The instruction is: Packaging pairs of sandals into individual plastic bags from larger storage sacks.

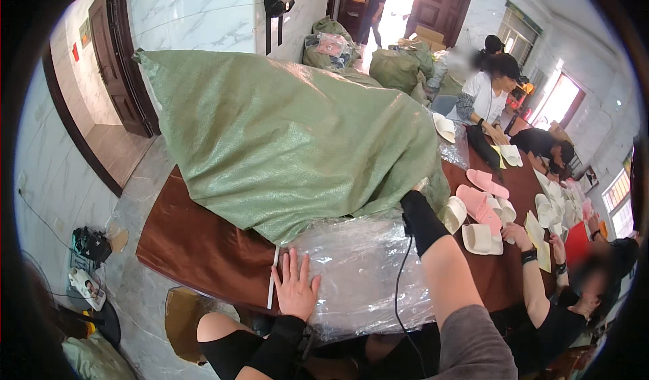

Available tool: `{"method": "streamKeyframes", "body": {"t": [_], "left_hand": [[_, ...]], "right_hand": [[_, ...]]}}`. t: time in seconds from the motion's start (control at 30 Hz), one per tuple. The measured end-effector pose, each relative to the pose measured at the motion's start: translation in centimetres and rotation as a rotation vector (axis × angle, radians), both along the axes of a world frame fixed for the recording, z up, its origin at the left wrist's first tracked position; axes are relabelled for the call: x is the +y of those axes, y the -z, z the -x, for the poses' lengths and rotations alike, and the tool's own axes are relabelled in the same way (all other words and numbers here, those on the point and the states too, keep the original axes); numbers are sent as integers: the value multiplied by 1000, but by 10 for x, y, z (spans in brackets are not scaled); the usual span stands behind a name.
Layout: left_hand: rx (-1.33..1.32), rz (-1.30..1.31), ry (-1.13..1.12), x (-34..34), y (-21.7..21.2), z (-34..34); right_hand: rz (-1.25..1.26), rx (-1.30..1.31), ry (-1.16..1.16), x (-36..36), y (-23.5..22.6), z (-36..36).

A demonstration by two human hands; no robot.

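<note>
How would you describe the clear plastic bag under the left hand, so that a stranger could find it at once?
Start from the long brown table and the big green woven sack lying on it. At the sack's open near end lies the clear plastic bag, with the left hand flat on it. It is the only transparent, crinkled, shiny thing there.

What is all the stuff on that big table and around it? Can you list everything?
green woven sack: one, green, lying on the table
clear plastic bag: one, see-through, at the sack's mouth
table: one, brown
slippers: several, pink and cream, far right of table
more sacks: a few, green, by the door
other people: several, right side
left hand: flat on the clear bag
right hand: hidden inside the sack, forearm showing
</note>
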State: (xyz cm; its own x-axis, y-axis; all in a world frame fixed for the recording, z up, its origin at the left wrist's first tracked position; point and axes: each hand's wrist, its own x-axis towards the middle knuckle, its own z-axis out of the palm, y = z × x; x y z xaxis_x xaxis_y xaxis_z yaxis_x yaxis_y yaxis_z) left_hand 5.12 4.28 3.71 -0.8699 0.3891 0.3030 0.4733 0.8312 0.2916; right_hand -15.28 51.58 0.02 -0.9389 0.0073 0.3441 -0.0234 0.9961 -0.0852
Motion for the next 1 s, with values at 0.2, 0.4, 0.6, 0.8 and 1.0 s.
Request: {"method": "streamKeyframes", "body": {"t": [0.2, 0.4, 0.6, 0.8, 1.0], "left_hand": [[50, -38, 9, 2, 6, 0], [73, -49, -36, -9, 10, -3], [91, -85, -9, -3, 17, -2], [121, -59, -31, -11, 23, -2], [158, -154, 68, 35, 16, 2]], "right_hand": [[-41, -40, 88, 65, -56, -96], [424, -164, 380, 58, -138, -188], [704, 138, 535, 60, -237, -256], [1168, 211, 460, 25, -281, -312], [1041, 366, 69, 80, -265, -365]]}}
